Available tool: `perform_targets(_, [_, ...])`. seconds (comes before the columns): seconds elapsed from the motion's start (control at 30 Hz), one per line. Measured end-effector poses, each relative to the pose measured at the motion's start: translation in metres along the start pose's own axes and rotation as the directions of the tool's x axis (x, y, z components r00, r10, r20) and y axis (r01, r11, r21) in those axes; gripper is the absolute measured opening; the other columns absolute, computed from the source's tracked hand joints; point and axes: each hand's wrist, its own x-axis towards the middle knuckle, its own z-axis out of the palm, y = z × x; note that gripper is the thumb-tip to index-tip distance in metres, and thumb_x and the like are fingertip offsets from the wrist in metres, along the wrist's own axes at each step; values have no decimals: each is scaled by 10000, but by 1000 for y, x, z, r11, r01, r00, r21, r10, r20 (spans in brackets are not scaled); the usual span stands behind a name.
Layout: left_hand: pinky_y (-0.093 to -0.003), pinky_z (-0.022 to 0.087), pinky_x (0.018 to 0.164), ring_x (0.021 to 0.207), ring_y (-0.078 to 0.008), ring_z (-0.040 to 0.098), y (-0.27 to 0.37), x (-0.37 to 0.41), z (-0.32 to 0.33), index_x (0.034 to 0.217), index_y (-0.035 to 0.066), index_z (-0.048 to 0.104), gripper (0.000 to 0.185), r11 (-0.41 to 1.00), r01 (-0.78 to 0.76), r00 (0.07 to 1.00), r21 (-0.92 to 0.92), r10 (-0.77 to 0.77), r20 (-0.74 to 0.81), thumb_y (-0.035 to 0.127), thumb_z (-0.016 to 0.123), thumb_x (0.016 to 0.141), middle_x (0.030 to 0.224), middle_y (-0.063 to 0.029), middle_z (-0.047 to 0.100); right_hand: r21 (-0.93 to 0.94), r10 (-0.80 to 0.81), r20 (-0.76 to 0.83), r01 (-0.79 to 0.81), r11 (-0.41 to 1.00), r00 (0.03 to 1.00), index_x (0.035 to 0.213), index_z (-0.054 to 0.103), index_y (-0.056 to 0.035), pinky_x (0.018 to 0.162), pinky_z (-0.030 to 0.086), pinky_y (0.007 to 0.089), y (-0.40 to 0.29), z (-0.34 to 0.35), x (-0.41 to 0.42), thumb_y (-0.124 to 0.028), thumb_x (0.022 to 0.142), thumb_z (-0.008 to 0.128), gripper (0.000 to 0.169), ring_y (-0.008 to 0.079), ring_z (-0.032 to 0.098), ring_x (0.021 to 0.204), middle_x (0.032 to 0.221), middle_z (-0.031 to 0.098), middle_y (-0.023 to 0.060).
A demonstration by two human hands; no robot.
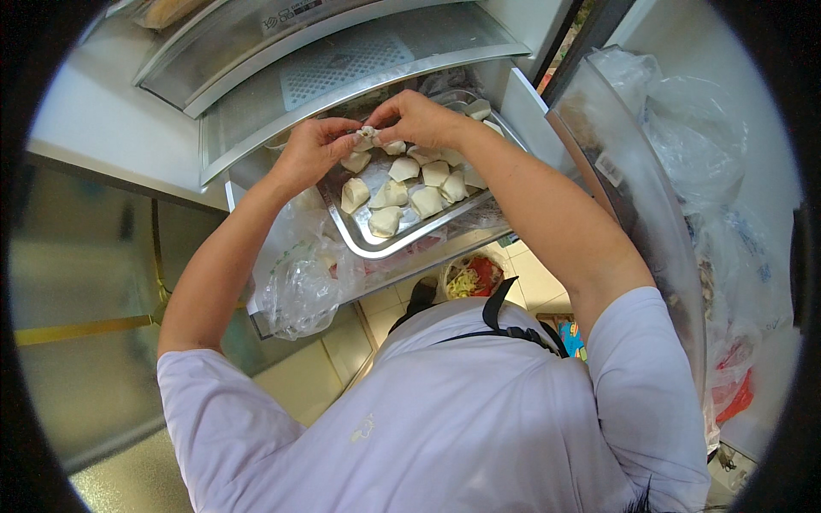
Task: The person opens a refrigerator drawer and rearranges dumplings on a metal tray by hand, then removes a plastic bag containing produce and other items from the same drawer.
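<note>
My left hand [313, 151] and my right hand [420, 120] meet over the far left part of a metal tray [367, 252]. Between their fingertips they pinch a white wrapped dumpling [367, 133], whose surface looks rough and partly covered by the fingers. Several more folded dumplings, such as a wonton-shaped one [385, 221], lie in the tray below. Some sit close together or touch, and my right forearm hides part of the tray's right side. The tray rests on a pulled-out refrigerator drawer [242, 192], over plastic-wrapped contents.
A clear plastic bag [301, 288] bulges over the drawer's left front. Above are a shelf [346, 67] and another drawer [256, 48]. The open door's bin [632, 167] stands close on the right, holding bags [696, 141]. A container with food scraps [473, 279] is on the tiled floor.
</note>
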Motion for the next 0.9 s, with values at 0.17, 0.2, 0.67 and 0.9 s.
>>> perform_targets(0.17, [-238, 486, 691, 757, -81, 564, -2, 1, 2, 1109, -26, 653, 251, 989, 55, 998, -134, -54, 11, 115, 648, 901, 860, -15, 651, 46, 9, 46, -11, 999, 999, 1060, 701, -23, 847, 486, 288, -1, -1, 0, -103, 769, 718, 302, 147, 627, 887, 962, 704, 76])
perform_targets(0.2, [-235, 484, 693, 760, -82, 567, -3, 1, 2, 1114, -20, 651, 258, 986, 71, 997, -150, -68, 20, 117, 654, 896, 870, -15, 652, 38, 12, 39, -14, 999, 999, 1060, 701, -22, 844, 487, 285, -2, 0, 0, -101, 768, 719, 304, 146, 627, 883, 959, 704, 78])
perform_targets(0.67, [-216, 467, 679, 747, -54, 563, 5, -1, 2, 1080, 23, 650, 232, 969, 100, 995, -226, -98, 23, 154, 665, 889, 886, 1, 654, -66, -3, 2, 3, 998, 1000, 1043, 694, -2, 842, 489, 285, -5, -1, -2, -84, 756, 721, 300, 146, 621, 897, 952, 696, 83])
perform_targets(0.9, [-226, 483, 698, 757, -72, 574, 6, -1, 10, 1018, 7, 653, 209, 984, 83, 994, -156, -92, -53, 120, 701, 849, 856, -11, 644, -69, 2, 9, -2, 998, 1000, 994, 696, 3, 808, 493, 280, -4, -2, -3, -90, 746, 716, 265, 141, 621, 833, 878, 688, 65])
